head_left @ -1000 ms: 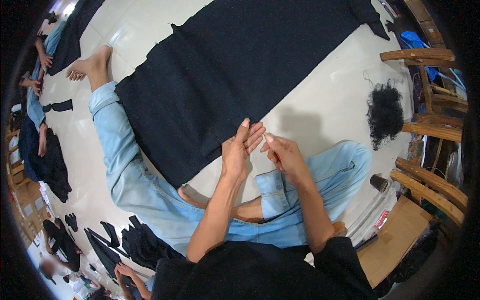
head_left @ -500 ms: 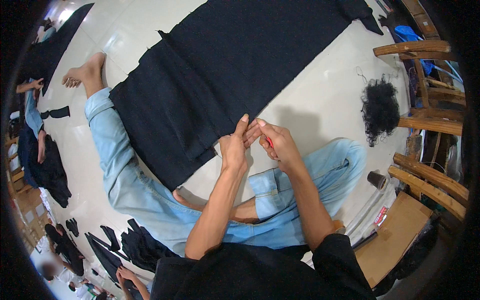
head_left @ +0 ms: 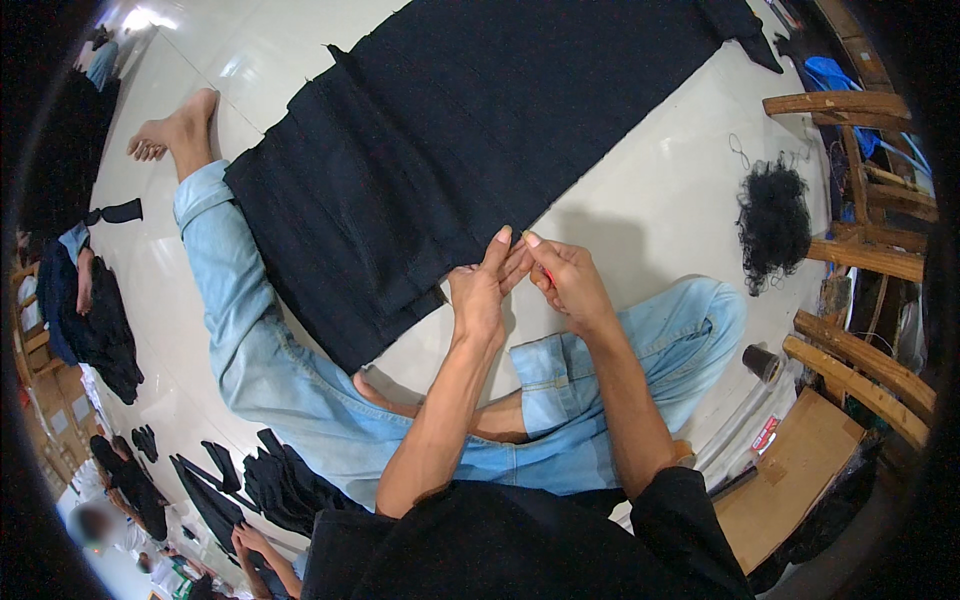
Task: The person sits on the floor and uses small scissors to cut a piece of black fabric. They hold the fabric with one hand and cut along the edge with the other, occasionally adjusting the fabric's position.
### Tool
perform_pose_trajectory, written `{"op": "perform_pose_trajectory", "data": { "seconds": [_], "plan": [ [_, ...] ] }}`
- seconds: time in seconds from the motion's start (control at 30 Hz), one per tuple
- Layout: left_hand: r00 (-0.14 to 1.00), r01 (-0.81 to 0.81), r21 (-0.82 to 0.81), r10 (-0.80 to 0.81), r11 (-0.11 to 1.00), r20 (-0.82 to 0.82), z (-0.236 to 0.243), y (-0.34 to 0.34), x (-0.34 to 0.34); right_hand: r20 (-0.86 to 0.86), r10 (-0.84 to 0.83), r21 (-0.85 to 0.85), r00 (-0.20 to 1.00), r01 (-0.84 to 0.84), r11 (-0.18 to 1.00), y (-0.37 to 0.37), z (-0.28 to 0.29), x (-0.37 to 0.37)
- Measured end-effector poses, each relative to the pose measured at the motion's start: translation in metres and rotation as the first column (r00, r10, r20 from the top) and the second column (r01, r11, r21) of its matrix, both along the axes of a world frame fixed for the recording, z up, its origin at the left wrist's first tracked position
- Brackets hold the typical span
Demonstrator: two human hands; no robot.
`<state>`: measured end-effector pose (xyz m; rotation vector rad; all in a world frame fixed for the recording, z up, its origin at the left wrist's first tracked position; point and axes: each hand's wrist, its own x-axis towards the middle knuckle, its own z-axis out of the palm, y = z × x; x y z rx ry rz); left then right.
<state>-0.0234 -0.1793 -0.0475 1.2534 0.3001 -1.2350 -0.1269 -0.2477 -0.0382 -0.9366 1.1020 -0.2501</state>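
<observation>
A large black cloth (head_left: 440,130) lies spread over the floor before me, folded in layers at its near end. My left hand (head_left: 480,295) is closed at its near right edge, thumb on top, cloth between thumb and fingers. Close beside it, my right hand (head_left: 575,282) is closed round a small red object (head_left: 548,277), mostly hidden in the palm. The right thumb and forefinger pinch together at the cloth's edge, against the left fingertips. Whether a thread is between them is too small to see.
My outstretched leg (head_left: 225,270) and bent knee (head_left: 690,320) flank the cloth. Right are a tangle of black thread (head_left: 773,225), wooden frames (head_left: 865,260), a dark cup (head_left: 762,362) and flattened cardboard (head_left: 800,480). Black pieces (head_left: 290,485) and other people's hands (head_left: 255,545) are left.
My hands stay together at the cloth's edge, and less of the red object shows. At the far left, another person's raised black cloth has shifted toward the picture's edge.
</observation>
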Motion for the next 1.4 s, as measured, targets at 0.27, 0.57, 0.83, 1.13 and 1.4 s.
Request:
{"op": "perform_pose_trajectory", "data": {
  "seconds": [0.27,0.57,0.83,1.13,1.4],
  "plan": [
    [1.0,-0.004,-0.004,0.004,1.0,0.006,-0.005,0.001,-0.001,0.007,0.01,-0.006,1.0,-0.01,1.0,0.0,-0.006,0.0],
    [1.0,-0.002,-0.002,0.002,1.0,0.015,-0.006,0.001,-0.001,0.003,0.007,0.003,1.0,-0.007,1.0,-0.001,-0.002,0.002],
    [1.0,0.005,0.004,-0.005,1.0,0.016,-0.006,0.001,0.0,-0.037,0.036,-0.034,0.999,-0.037,0.999,-0.001,-0.002,0.002],
    [0.991,0.133,-0.085,-0.135,0.987,-0.007,0.003,-0.008,0.003,-0.15,-0.035,-0.024,0.988,0.032,0.999,0.009,0.024,-0.035],
    [0.996,0.08,-0.072,-0.082,0.994,-0.023,0.0,-0.049,-0.013,-0.053,-0.14,-0.031,0.989,0.139,0.99,0.002,0.026,-0.036]
  ]
}}
